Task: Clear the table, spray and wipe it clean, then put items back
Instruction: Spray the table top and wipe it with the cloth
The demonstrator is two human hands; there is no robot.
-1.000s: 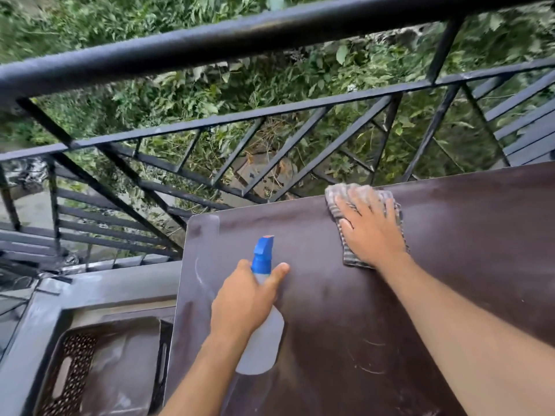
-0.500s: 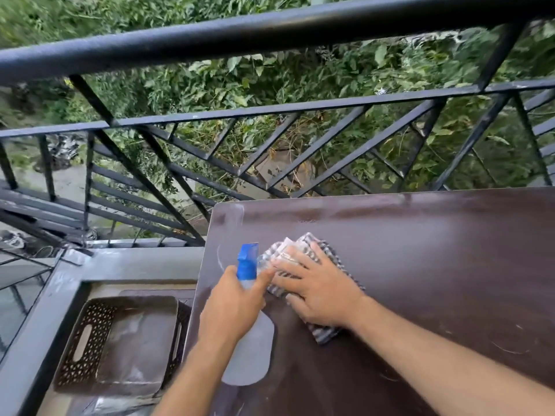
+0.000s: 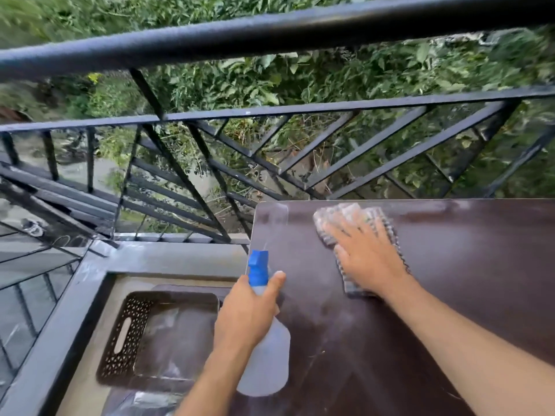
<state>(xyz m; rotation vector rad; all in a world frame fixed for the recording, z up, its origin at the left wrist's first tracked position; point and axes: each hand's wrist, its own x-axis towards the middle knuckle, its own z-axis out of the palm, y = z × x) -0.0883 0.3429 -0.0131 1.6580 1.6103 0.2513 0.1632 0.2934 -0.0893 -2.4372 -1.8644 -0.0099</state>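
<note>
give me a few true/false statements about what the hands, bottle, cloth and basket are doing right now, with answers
1. The left hand grips the spray bottle. True.
2. The right hand holds the cloth lifted off the table. False: it presses the cloth flat on the tabletop with straight fingers.
3. The bottle's nozzle is red. False: it is blue.
4. The brown perforated basket stands on the table. False: it sits lower, to the table's left.
5. A black metal railing runs beyond the table. True.
</note>
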